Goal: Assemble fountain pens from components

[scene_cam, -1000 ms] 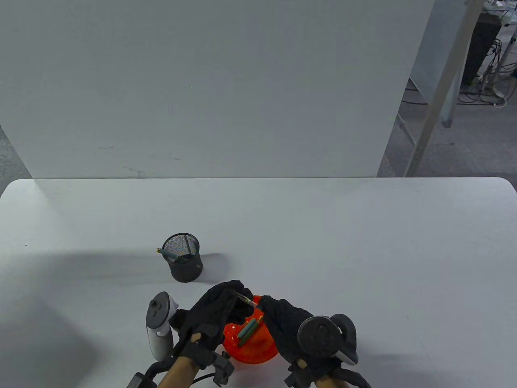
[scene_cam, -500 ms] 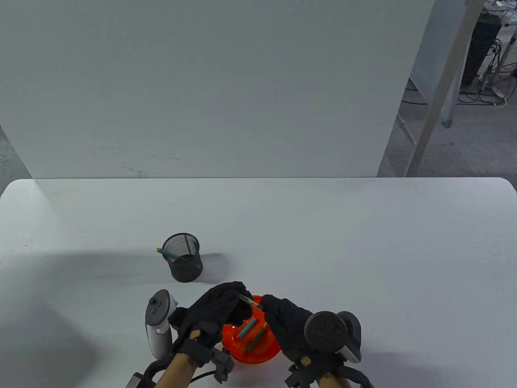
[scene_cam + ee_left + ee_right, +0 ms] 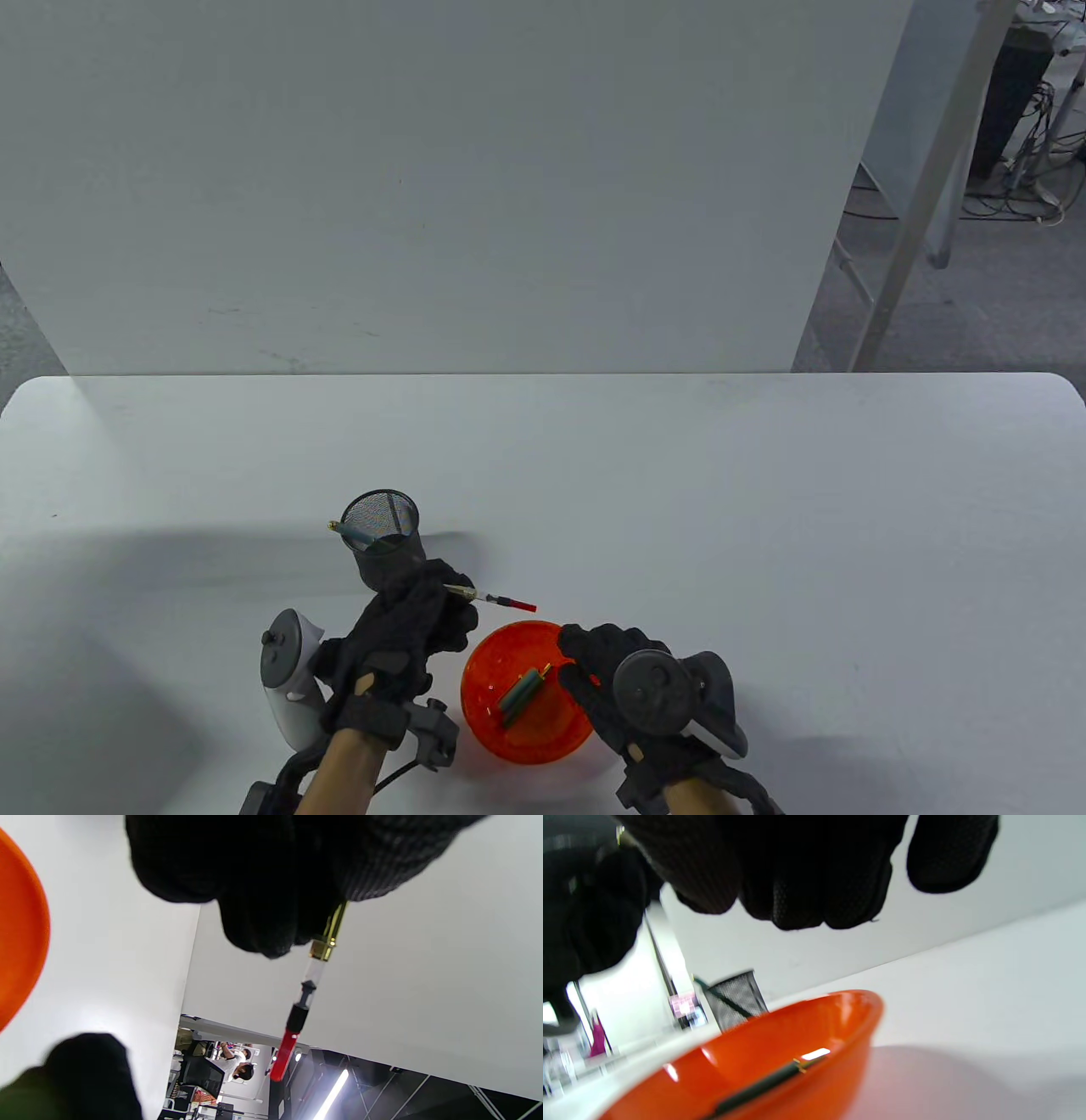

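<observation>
My left hand [image 3: 407, 624] grips a pen section with a clear converter and red end [image 3: 501, 601], which sticks out to the right above the table; the left wrist view shows its gold collar, clear tube and red tip [image 3: 297, 1018]. My right hand [image 3: 594, 671] hovers at the right rim of the orange bowl [image 3: 484, 679] and holds nothing that I can see. In the bowl lie dark green pen parts with gold trim [image 3: 519, 696]; one also shows in the right wrist view [image 3: 763, 1082].
A black mesh pen cup [image 3: 383, 543] stands just behind my left hand, with a green pen [image 3: 352, 533] leaning in it. The cup also shows in the right wrist view [image 3: 736, 997]. A white wall panel stands behind the table's far edge.
My hands have parted. The left hand moved left and away from the bowl, toward the mesh cup, carrying the section with the converter. The right hand let go of it and dropped to the bowl's right rim.
</observation>
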### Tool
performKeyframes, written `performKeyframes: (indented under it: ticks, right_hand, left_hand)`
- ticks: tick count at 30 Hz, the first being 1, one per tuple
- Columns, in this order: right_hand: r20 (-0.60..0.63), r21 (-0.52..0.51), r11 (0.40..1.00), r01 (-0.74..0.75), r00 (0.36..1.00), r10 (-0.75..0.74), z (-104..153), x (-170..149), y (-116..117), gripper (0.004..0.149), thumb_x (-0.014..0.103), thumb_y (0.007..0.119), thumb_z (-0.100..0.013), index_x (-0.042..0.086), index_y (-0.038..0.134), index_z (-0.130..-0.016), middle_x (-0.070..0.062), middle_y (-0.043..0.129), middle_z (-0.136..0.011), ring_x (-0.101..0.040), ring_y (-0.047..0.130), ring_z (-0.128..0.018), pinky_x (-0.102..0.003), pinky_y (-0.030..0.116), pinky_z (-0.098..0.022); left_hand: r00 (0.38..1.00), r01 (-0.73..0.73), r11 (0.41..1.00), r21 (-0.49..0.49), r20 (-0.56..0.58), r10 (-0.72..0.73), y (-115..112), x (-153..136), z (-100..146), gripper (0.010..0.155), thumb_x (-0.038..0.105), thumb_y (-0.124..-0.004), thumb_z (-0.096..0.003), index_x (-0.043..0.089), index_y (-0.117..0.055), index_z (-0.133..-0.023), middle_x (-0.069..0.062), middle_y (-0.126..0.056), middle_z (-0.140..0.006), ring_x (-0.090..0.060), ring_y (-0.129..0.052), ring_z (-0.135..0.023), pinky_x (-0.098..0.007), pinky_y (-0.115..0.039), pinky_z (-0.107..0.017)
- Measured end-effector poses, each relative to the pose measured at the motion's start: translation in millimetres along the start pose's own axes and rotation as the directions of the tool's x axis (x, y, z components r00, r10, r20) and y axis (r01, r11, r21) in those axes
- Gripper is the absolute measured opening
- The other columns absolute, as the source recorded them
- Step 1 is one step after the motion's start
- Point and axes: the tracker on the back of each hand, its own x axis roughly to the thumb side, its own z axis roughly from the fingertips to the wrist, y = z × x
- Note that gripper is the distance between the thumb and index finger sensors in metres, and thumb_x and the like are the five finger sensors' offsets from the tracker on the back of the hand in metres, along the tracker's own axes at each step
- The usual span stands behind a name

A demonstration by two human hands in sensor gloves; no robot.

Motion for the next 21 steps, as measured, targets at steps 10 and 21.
performKeyframes:
  ticks: [10,21]
  right_hand:
    - [0.254,0.266,0.828,-0.493,0.865,0.434,-42.1,49.6,26.4,0.044,0.038,0.082,-0.054,0.025,0.078,-0.096,-0.005,0.082,-0.089,-0.031,0.080,-0.080,-0.064,0.064,-0.066]
    - [0.393,0.311,0.682,-0.662,0.743,0.542,-52.1,64.9,56.9,0.042,0.036,0.084,-0.053,0.027,0.081,-0.094,-0.006,0.081,-0.090,-0.031,0.079,-0.081,-0.064,0.063,-0.067]
  left_hand:
    - [0.994,-0.104,0.995,0.004,0.017,0.104,3.4,0.7,0.9,0.040,0.043,-0.076,-0.0562,0.033,-0.074,-0.095,-0.003,-0.090,-0.089,-0.017,-0.102,-0.066,-0.041,-0.085,-0.052]
    - [0.987,-0.162,0.986,0.022,0.019,0.162,8.5,-1.8,1.9,0.040,0.044,-0.075,-0.0572,0.033,-0.073,-0.096,-0.002,-0.090,-0.089,-0.016,-0.101,-0.066,-0.040,-0.085,-0.052]
